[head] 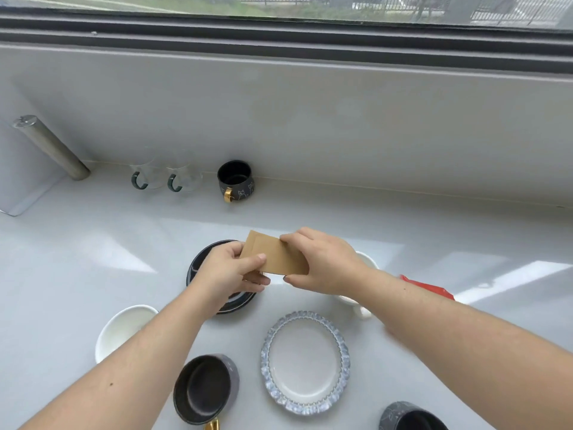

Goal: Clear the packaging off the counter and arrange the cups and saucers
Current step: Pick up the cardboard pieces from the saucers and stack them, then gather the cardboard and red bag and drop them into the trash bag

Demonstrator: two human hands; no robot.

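Grip of left hand [231,268] and right hand [322,262] pinched on brown packet [277,254], seemingly above black saucer [198,262].

— What's the packet [273,257] made of?
— Plain brown paper, matt and smooth.
— And the counter [93,259]?
— Pale, glossy, it throws back window light. The saucer [305,363] looks glazed white with a ribbed, shiny rim.
— The mugs?
— Two clear glass cups [164,178]; the dark mug [235,180] is matt with a shiny gold handle. The post [51,147] is brushed metal.

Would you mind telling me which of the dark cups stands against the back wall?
The black cat-print cup with the gold handle, right of the two glass cups; the other dark cups sit near the front edge.
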